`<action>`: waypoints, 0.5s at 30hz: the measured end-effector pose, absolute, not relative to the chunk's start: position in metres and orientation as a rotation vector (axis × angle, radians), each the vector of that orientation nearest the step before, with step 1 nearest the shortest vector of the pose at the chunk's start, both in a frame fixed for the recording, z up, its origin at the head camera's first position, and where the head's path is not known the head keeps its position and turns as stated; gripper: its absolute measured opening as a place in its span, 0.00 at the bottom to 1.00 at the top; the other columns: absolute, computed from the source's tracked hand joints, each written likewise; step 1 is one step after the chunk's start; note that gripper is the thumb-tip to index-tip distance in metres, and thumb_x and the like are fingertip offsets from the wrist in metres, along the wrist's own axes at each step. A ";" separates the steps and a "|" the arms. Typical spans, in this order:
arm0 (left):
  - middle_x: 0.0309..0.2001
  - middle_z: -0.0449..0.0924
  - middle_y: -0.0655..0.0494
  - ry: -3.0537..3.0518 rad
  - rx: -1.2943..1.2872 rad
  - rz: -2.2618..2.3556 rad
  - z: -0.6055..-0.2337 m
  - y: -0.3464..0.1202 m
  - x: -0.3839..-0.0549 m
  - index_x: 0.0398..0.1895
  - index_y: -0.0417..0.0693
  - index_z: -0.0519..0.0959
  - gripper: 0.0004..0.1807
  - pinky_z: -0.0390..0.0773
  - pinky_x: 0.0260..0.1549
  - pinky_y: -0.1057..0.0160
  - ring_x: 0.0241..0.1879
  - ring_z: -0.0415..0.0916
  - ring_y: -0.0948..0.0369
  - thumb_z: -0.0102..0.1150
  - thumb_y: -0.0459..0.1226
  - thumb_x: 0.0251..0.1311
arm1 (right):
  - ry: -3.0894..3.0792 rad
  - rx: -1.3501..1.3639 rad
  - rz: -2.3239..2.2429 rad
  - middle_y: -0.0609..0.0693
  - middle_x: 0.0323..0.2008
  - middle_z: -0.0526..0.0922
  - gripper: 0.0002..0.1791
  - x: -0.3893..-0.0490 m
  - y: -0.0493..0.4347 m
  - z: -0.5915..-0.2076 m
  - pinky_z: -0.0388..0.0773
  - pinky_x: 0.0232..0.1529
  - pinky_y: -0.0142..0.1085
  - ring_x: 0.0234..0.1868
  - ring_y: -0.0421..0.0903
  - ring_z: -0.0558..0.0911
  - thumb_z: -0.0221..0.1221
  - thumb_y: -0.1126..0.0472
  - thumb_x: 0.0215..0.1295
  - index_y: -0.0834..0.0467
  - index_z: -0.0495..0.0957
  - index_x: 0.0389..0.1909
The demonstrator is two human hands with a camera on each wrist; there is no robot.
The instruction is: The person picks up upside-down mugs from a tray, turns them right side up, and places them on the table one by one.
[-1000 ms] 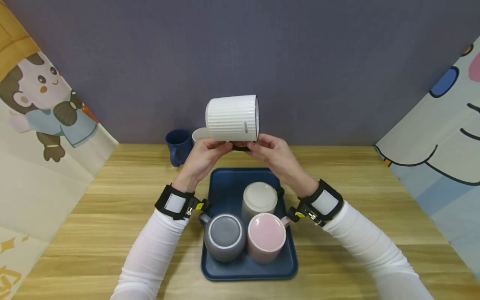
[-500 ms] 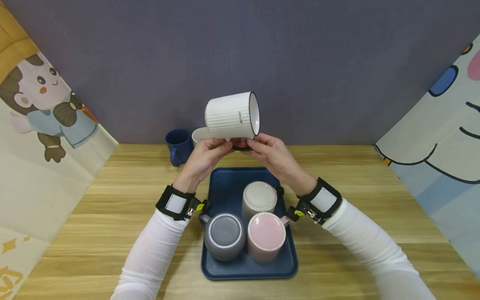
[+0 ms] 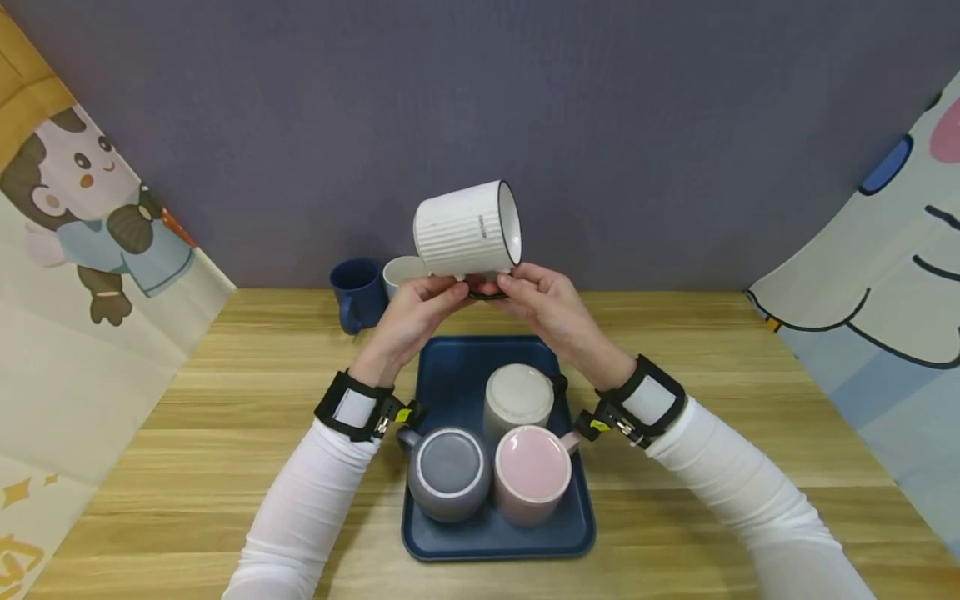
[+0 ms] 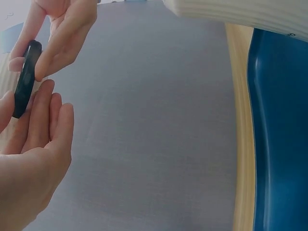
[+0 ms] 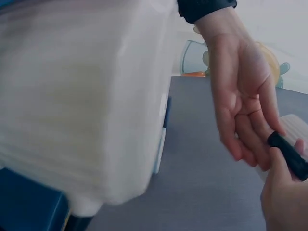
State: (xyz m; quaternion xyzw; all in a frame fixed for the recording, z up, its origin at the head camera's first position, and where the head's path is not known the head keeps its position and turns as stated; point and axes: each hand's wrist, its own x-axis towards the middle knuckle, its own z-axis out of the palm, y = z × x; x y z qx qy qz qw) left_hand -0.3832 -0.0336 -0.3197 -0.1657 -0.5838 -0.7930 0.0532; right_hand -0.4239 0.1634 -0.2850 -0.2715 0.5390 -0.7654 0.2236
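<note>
A white ribbed mug [image 3: 461,229] with a black rim lies sideways in the air above the back of the tray. Its mouth faces right and slightly toward me. My left hand [image 3: 408,321] pinches the mug's handle from the left, thumb against fingers. From the right, my right hand [image 3: 551,312] pinches the same handle near the rim. The black handle edge [image 4: 28,79] shows between both hands in the left wrist view, and the dark handle [image 5: 288,156] appears likewise in the right wrist view. Fingers hide part of the handle.
Below, a dark blue tray [image 3: 457,367] bears three upside-down mugs: a cream mug [image 3: 521,396], a grey mug [image 3: 450,471] and a pink mug [image 3: 533,467]. By the back wall stand a blue mug [image 3: 358,292] and a white mug [image 3: 403,268], upright on the wooden table [image 3: 240,417].
The held mug has tilted, its rim end rising and its mouth turning toward me so the inside shows. Both hands keep their grip on the handle. The mugs on the tray have not moved.
</note>
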 end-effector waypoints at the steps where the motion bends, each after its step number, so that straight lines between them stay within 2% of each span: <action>1: 0.46 0.81 0.55 -1.777 -0.498 -2.411 -0.320 -0.034 -0.383 0.49 0.36 0.77 0.12 0.72 0.58 0.58 0.52 0.77 0.60 0.49 0.27 0.66 | 1.473 -0.738 -2.115 0.48 0.35 0.83 0.07 -0.424 0.163 -0.284 0.79 0.50 0.35 0.42 0.40 0.82 0.49 0.70 0.70 0.63 0.73 0.44; 7: 0.47 0.79 0.55 -1.818 -0.441 -2.410 -0.318 -0.036 -0.382 0.49 0.35 0.74 0.10 0.72 0.58 0.59 0.51 0.77 0.61 0.49 0.29 0.67 | 1.401 -0.640 -2.120 0.49 0.36 0.85 0.08 -0.426 0.163 -0.279 0.78 0.51 0.34 0.43 0.41 0.83 0.49 0.69 0.70 0.60 0.77 0.41; 15: 0.47 0.82 0.50 -1.844 -0.453 -2.370 -0.316 -0.050 -0.380 0.56 0.26 0.70 0.19 0.67 0.62 0.52 0.54 0.77 0.56 0.47 0.34 0.70 | 1.405 -0.547 -2.156 0.49 0.33 0.86 0.06 -0.430 0.166 -0.272 0.80 0.45 0.31 0.40 0.41 0.83 0.52 0.69 0.68 0.61 0.78 0.40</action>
